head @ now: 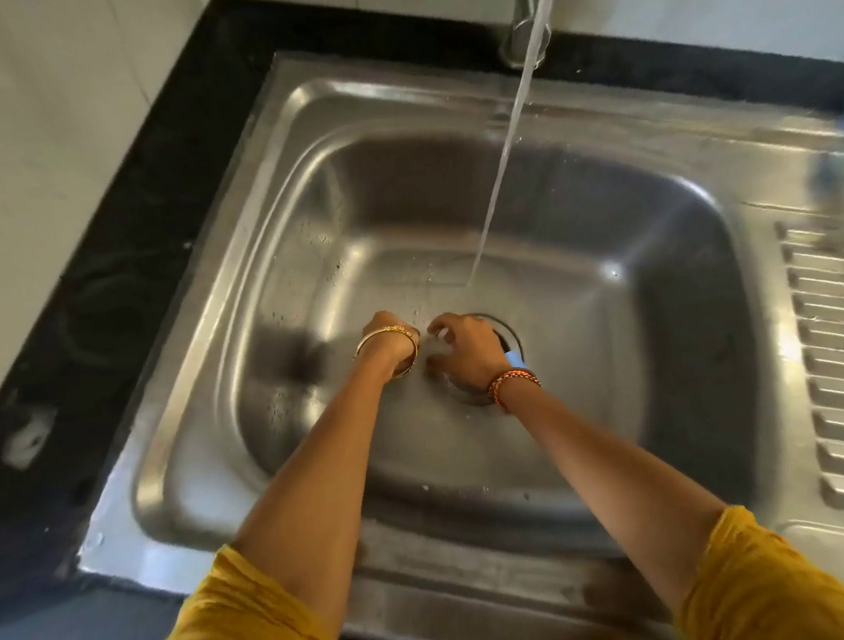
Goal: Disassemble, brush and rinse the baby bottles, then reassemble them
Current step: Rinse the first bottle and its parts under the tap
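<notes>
Yellow sleeves (242, 632) nearest | our left hand (392, 342) grip unclear, right hand (463, 352) curls round a clear bottle part (440, 348) | tap water (506, 136) runs, sink (618, 405) | rinsing midway, reassembly left

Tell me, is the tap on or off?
On: a water stream runs from the tap into the sink.
</notes>
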Action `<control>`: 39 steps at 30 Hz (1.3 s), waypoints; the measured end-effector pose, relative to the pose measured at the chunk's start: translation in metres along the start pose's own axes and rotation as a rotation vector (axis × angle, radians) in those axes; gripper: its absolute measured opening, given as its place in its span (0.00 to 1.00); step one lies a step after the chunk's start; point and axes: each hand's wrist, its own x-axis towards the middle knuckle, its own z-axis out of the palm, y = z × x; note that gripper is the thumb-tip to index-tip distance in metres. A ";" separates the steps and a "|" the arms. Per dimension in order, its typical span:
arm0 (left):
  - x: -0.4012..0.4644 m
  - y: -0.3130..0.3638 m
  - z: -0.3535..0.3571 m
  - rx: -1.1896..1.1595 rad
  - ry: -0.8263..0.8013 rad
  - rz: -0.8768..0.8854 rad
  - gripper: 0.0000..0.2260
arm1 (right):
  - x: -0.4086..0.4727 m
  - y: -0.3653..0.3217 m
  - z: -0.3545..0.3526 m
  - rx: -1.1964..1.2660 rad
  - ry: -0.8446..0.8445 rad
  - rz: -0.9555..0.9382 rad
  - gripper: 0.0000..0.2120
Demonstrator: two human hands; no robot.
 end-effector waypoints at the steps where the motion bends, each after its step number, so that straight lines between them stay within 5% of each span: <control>1: -0.002 0.005 0.000 -0.052 -0.016 -0.007 0.12 | 0.000 -0.001 -0.006 0.078 0.032 0.010 0.20; 4: -0.010 0.026 -0.003 -0.336 -0.077 0.038 0.04 | -0.002 -0.007 -0.032 0.419 0.167 0.082 0.15; 8: -0.030 0.064 -0.009 -0.683 -0.148 0.162 0.10 | -0.002 -0.012 -0.069 0.796 0.380 0.080 0.10; 16: -0.040 0.101 -0.019 -0.695 -0.082 0.494 0.14 | 0.006 -0.019 -0.102 0.684 0.603 -0.192 0.08; 24: -0.038 0.107 -0.014 -1.063 -0.130 0.458 0.12 | 0.013 -0.026 -0.115 0.486 0.634 -0.307 0.05; 27: -0.042 0.109 -0.011 -1.012 -0.077 0.488 0.12 | 0.010 -0.028 -0.116 0.664 0.519 -0.176 0.09; 32: -0.046 0.112 -0.013 -0.676 0.206 0.640 0.06 | 0.003 -0.034 -0.124 1.380 0.088 0.037 0.11; 35: -0.043 0.115 -0.019 -0.515 0.333 0.631 0.06 | 0.001 -0.038 -0.121 1.312 0.079 0.068 0.12; 39: -0.045 0.115 -0.023 -0.536 0.368 0.523 0.12 | -0.005 -0.043 -0.124 1.032 0.282 0.084 0.09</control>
